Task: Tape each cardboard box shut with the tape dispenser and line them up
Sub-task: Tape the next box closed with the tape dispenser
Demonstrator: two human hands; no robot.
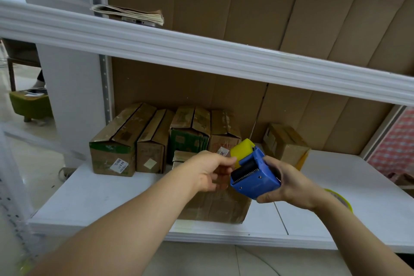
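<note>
Blue dispenser (255, 175) sits gripped in my right hand (289, 182); my left hand (209, 171) pinches at its front, above a box (215, 206) on the shelf (100, 199).

Soft even indoor light, faint shadows, wide-angle bending at edges, slight blur.

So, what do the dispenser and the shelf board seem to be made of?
The dispenser in the right hand looks like moulded plastic: uniform blue, smooth, slightly glossy, with a yellow flap. The shelf board looks like white-coated metal or laminate, smooth and faintly shiny; I cannot tell which.
</note>
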